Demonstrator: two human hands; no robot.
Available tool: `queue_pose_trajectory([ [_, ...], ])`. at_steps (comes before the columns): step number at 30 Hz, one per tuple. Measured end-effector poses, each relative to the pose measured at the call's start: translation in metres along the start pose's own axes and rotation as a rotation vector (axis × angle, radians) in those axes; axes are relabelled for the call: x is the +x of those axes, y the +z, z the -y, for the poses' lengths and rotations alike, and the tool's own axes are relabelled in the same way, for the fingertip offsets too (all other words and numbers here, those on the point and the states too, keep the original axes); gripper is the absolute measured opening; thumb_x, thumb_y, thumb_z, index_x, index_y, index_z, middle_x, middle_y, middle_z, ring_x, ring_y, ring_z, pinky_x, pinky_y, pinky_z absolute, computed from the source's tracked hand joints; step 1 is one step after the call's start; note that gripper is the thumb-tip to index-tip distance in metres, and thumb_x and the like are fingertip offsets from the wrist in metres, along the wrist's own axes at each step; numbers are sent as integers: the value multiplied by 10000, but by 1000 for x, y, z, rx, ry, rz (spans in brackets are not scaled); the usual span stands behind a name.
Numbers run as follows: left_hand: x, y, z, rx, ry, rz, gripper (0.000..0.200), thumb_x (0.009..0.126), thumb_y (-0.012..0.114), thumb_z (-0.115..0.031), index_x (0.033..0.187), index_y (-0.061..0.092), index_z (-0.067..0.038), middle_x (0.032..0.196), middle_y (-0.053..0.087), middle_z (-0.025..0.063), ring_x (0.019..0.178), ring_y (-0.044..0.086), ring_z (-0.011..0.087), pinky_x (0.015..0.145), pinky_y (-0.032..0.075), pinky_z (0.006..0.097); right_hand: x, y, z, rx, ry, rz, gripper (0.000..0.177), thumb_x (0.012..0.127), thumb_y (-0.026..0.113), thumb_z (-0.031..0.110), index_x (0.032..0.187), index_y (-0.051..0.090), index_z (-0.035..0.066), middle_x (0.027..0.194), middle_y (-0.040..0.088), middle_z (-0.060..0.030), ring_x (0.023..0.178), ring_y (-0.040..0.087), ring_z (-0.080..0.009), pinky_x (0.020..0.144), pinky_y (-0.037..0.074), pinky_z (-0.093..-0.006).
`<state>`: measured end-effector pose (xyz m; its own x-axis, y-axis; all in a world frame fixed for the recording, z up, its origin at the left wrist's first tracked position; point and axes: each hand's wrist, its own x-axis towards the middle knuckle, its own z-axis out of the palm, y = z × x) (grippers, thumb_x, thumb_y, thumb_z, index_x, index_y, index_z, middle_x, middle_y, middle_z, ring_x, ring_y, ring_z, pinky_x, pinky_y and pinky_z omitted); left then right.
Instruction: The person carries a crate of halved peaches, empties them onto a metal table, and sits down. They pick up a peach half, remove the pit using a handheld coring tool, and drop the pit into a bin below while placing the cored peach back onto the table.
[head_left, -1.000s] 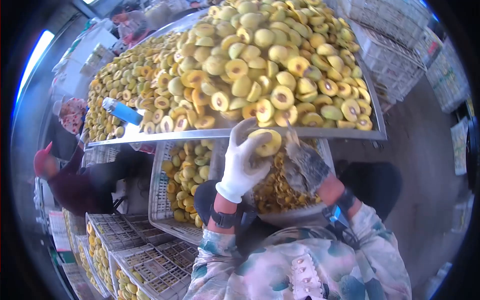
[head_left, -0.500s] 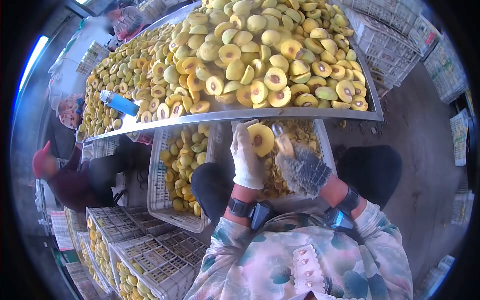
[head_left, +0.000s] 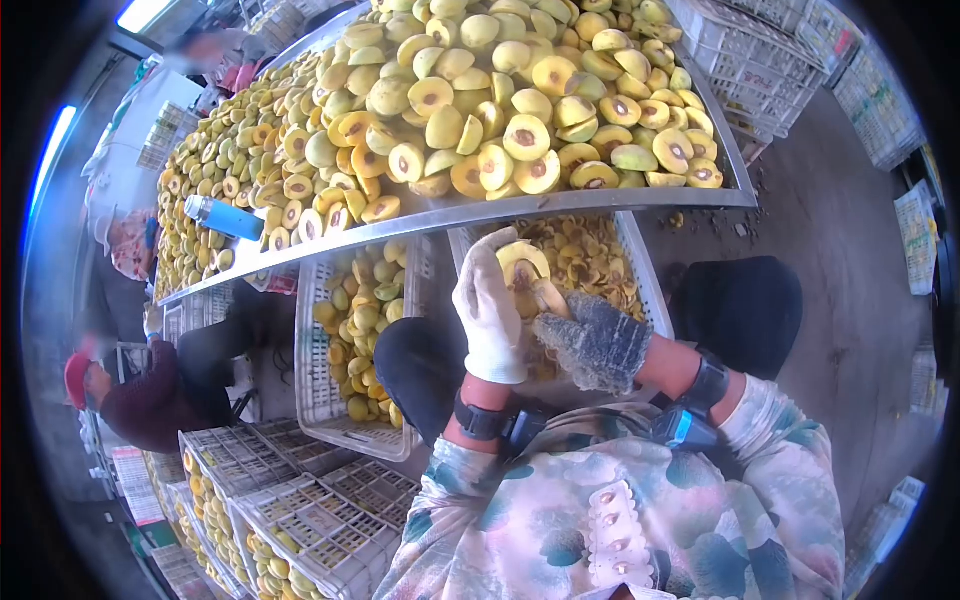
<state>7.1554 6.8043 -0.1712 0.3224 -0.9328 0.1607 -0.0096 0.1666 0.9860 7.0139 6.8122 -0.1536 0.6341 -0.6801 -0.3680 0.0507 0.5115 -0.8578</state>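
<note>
My left hand (head_left: 490,310), in a white glove, is closed round a halved yellow peach (head_left: 522,262) with its cut face and brown centre showing. In my grey-gloved right hand (head_left: 595,340) is a pitting tool with a wooden handle (head_left: 551,298). The tool's metal end is at the peach's cut face; how deep it sits, I cannot make out. Below both hands stands a crate (head_left: 645,275) holding many peach scraps (head_left: 590,255).
A metal-rimmed table (head_left: 450,216) heaped with peach halves (head_left: 526,137) lies ahead, with a blue bottle (head_left: 225,217) on it. Left of my knee stands a crate of peach halves (head_left: 365,310). Stacked crates (head_left: 320,520) fill the lower left. A person in a red cap (head_left: 150,400) sits at left.
My right hand has moved left, bringing the tool from beside the peach onto its cut face. The peach is now tilted. The view has shifted slightly.
</note>
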Motion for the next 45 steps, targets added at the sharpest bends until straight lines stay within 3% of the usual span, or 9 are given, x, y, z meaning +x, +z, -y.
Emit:
queue_pose_trajectory([
  [8, 11, -13, -27, -569, -345, 333, 520, 889, 406, -333, 1265, 392, 26, 1117, 541, 188, 1014, 542, 254, 887, 444, 352, 0, -9, 8, -205, -84, 102, 248, 886, 548, 220, 1073, 533, 57, 750, 576, -19, 595, 522, -99, 505, 430, -256],
  [12, 12, -12, -28, -859, -171, 335, 571, 807, 479, -229, 1291, 348, 46, 1225, 470, 202, 1107, 482, 332, 966, 390, 419, 3, 1, 2, 398, 53, -73, 268, 873, 572, 223, 1108, 517, 106, 686, 533, 23, 451, 458, -48, 346, 342, -220],
  [20, 12, -20, -43, -220, -124, 615, 444, 863, 458, -209, 1233, 426, 35, 1170, 516, 128, 1081, 496, 196, 933, 388, 316, 12, -4, -3, -355, -524, -302, 363, 806, 663, 235, 1092, 554, 41, 878, 609, -54, 737, 566, -133, 626, 469, -275],
  [30, -15, 13, -9, -12, -100, 79, 276, 922, 495, -247, 995, 608, -6, 881, 600, 24, 797, 501, 78, 705, 417, 219, 21, -12, -14, -144, -371, -318, 364, 780, 659, 215, 1074, 556, 25, 944, 622, -108, 833, 579, -175, 729, 466, -311],
  [35, -20, 23, -6, 208, 125, 22, 367, 949, 416, -303, 1083, 545, 14, 960, 588, 84, 850, 561, 138, 730, 471, 265, 27, -6, -15, -768, -928, -464, 271, 831, 561, 219, 1026, 562, 30, 860, 610, -163, 774, 589, -268, 699, 468, -339],
  [38, -5, 11, 15, -418, -157, -31, 410, 958, 364, -335, 1093, 529, 15, 994, 573, 113, 872, 573, 177, 746, 489, 294, 9, -26, -1, -922, -394, -315, 265, 767, 613, 111, 1017, 543, 54, 866, 590, -115, 787, 583, -268, 672, 481, -363],
  [39, -4, 9, 12, -385, -141, -29, 411, 967, 312, -321, 1097, 515, 11, 1029, 555, 129, 891, 578, 211, 774, 493, 318, 8, -33, -13, -1348, -726, -267, 212, 779, 629, 137, 953, 534, 62, 752, 560, -75, 658, 557, -198, 562, 453, -314],
  [42, -1, 6, 10, -264, -18, 48, 395, 972, 290, -292, 1102, 506, 12, 1066, 550, 132, 918, 573, 215, 794, 487, 324, -12, -11, -13, -61, -112, -160, 203, 813, 623, 179, 955, 535, 63, 695, 543, -22, 583, 523, -112, 499, 419, -249],
  [45, -3, 5, 13, 149, 161, 49, 336, 971, 312, -253, 1094, 497, 0, 1092, 555, 145, 922, 576, 217, 809, 480, 324, -14, -5, -9, 21, 17, -119, 198, 844, 602, 219, 942, 547, 56, 679, 540, 14, 544, 489, -61, 465, 384, -212],
])
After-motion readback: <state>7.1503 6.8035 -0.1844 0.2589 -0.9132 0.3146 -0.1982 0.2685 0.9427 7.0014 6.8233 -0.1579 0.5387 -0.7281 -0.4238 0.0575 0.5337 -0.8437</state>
